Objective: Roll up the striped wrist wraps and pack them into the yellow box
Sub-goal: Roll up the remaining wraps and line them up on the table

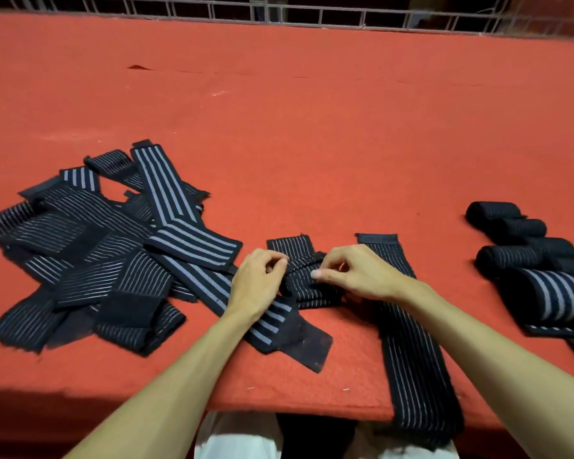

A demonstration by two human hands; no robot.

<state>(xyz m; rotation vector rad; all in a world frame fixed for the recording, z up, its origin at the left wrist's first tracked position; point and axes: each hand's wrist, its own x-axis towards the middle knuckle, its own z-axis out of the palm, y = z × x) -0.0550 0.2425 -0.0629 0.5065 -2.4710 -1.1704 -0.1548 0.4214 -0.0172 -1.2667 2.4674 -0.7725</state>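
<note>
Both your forearms reach forward, left hand (257,279) and right hand (358,273) close together, fingers curled, pinching.

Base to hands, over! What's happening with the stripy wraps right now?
Left hand and right hand both pinching one striped wrap, mid-roll. Rolled wraps lie right; flat pile waiting left. Yellow box not in view.

This looks like a packing bench in a small workshop. A long table (312,127) is covered in red felt. A heap of flat striped wrist wraps (90,256) lies left of the left hand (259,283), rolled wraps (507,256) right of the right hand (362,276), and a metal wire grid (279,14) runs beyond both.
</note>
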